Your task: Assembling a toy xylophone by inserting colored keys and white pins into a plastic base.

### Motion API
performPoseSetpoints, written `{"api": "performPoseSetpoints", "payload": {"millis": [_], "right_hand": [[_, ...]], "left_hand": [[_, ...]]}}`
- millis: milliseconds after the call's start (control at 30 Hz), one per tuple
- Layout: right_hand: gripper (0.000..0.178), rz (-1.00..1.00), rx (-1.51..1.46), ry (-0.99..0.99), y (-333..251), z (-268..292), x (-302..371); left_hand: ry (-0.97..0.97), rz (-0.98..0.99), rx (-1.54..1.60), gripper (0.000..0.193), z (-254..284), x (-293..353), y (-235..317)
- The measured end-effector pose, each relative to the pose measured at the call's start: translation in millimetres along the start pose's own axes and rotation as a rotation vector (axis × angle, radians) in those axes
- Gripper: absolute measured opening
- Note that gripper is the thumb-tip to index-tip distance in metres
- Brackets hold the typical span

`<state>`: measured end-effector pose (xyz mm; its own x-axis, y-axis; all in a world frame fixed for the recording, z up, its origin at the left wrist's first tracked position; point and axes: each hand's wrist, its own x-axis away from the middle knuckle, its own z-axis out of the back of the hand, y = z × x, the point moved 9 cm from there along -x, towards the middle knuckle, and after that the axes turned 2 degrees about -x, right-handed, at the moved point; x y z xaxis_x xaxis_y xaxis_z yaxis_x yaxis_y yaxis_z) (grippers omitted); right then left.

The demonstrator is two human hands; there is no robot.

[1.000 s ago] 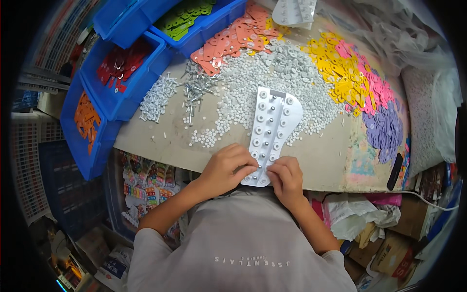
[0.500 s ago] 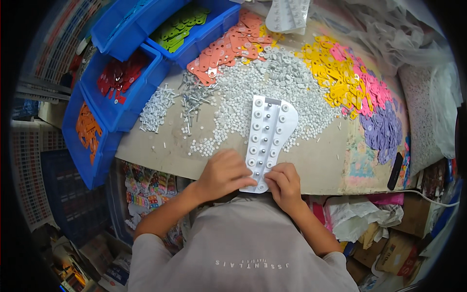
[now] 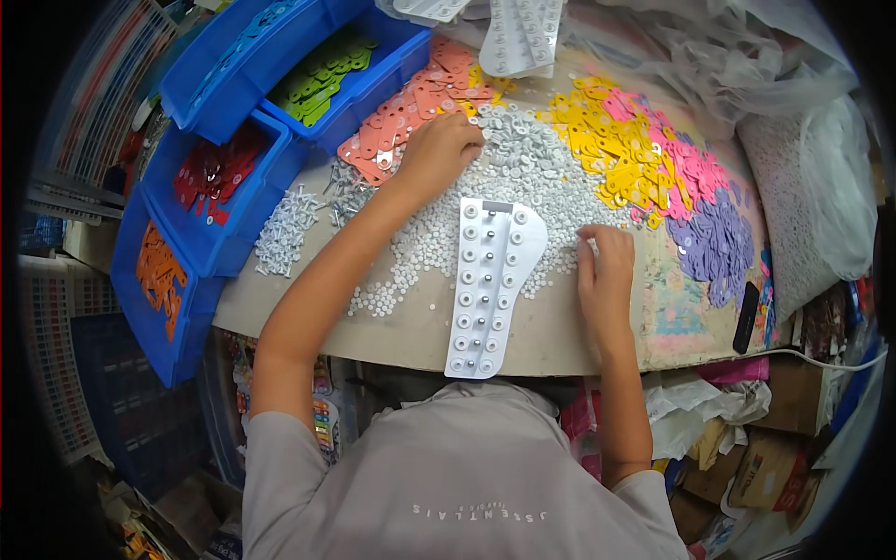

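A white plastic jig board [image 3: 483,280] lies on the table in front of me, with rows of round white ring pieces along both sides and metal pins down its middle. My left hand [image 3: 439,154] reaches to the far pile of grey-white plastic rings [image 3: 523,135], beside the coral-coloured tabs [image 3: 397,121]. Its fingers are curled together over the pile's edge; whatever they hold is hidden. To the right of the board, my right hand [image 3: 609,271] is at the edge of the small white caps [image 3: 560,252]. Thumb and fingertips are drawn together there, their contents too small to make out.
Blue bins [image 3: 219,247] at the left hold red, orange, green and blue tabs. Loose screws [image 3: 285,233] lie near them. Yellow [image 3: 611,140], pink [image 3: 695,168] and purple tabs [image 3: 714,243] are heaped at the right. More white boards [image 3: 523,37] lie at the back, near plastic bags [image 3: 793,187].
Both hands have left the board's near end. My left hand has moved far forward to the ring pile; my right hand has moved right and forward to the caps.
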<state>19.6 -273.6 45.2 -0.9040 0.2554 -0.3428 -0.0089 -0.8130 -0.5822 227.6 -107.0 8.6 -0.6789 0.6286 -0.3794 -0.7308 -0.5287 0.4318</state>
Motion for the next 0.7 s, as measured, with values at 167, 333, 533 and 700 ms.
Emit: {"api": "performPoseSetpoints", "payload": {"millis": [167,333,533,700], "right_hand": [[0.009,0.126,0.113,0.020,-11.4,-13.1,-44.7],[0.007,0.229,0.056,-0.052,-16.8,-59.0,-86.1],[0.010,0.268,0.122,-0.147,-15.4,-89.2,-99.7],[0.013,0.334,0.088,-0.114,-19.6,-79.9,-97.4]], "left_hand": [[0.022,-0.137,-0.068,0.007,-4.1,0.5,10.1],[0.044,-0.139,-0.077,0.010,3.6,6.9,16.0],[0.018,0.327,0.421,0.015,46.4,45.0,31.0],[-0.023,0.059,0.445,0.011,88.1,92.5,99.5]]}}
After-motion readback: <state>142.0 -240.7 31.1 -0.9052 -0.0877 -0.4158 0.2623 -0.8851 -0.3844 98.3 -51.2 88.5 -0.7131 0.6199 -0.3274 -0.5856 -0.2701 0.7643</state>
